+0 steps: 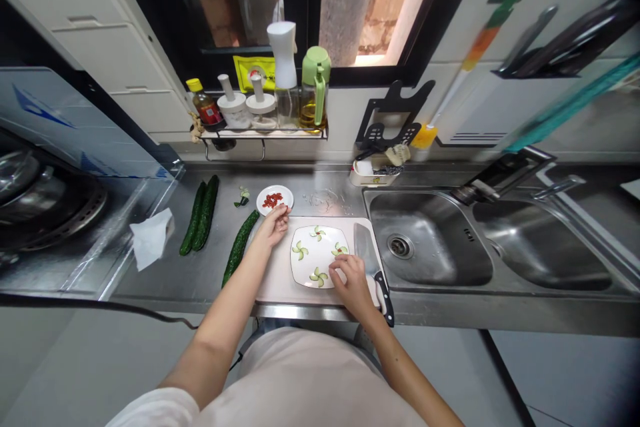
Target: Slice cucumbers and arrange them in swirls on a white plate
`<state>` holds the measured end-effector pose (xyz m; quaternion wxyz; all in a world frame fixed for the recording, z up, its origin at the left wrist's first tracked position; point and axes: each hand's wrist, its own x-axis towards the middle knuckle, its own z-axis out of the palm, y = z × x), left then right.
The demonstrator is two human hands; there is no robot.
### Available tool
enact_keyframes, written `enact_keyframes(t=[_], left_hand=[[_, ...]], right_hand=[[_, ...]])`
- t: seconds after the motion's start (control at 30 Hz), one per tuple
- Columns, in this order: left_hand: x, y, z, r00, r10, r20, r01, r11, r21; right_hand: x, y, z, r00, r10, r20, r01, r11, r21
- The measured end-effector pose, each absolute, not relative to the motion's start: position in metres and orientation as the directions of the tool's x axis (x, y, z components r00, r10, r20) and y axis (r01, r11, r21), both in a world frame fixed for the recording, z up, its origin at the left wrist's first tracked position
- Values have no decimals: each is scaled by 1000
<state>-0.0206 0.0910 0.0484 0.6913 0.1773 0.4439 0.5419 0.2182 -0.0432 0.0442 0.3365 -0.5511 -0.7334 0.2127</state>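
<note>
Four green pinwheels of thin slices (300, 251) sat around a square white plate (317, 255) on a pale cutting board (280, 275). All four looked laid out; red showed at the centre of the right-hand one, but the left one seemed to lack it, so the red centres were probably unfinished. The right hand (350, 277) was beside that right-hand pinwheel, thumb and forefinger close together. The left hand (275, 224), fingers bunched, was at a small white dish (287, 194) of red pieces (273, 200). Whether either pinched anything, I could not tell. A knife (367, 247) lay right of the plate; three whole cucumbers (205, 213) lay leftward.
</note>
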Motion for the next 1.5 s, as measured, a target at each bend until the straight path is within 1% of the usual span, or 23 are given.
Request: enact_keyframes(t=[0.17,0.27,0.5,0.57,0.7,0.8,1.0,1.17,1.3,1.5], left_hand=[[-15,75,59,55,923,-381,-600,336,726],[-10,63,68,60,933,-355,-559,326,763],[6,27,81,24,966,-256,-329,250,911],[10,18,82,6,981,-196,-250,191,949],[14,5,86,0,1000,-21,-51,21,998],[17,-2,91,33,999,43,67,-45,997],[21,-12,97,80,994,73,189,-87,978],[22,-15,100,94,990,106,255,-127,959],[23,-17,100,140,982,124,311,-162,937],[24,-19,98,170,977,132,332,-183,925]], right_hand=[[218,-36,46,-164,954,251,638,296,-710],[216,-23,56,-148,949,279,613,309,-727],[206,5,96,-191,906,379,559,418,-716],[203,7,102,-212,896,390,547,440,-712],[200,6,106,-262,877,403,533,479,-697],[200,3,107,-287,867,408,526,498,-690],[201,-4,109,-318,858,404,512,514,-688],[203,-8,109,-333,857,394,509,515,-690],[204,-9,110,-358,851,384,518,523,-677],[207,-12,107,-401,839,368,520,539,-662]])
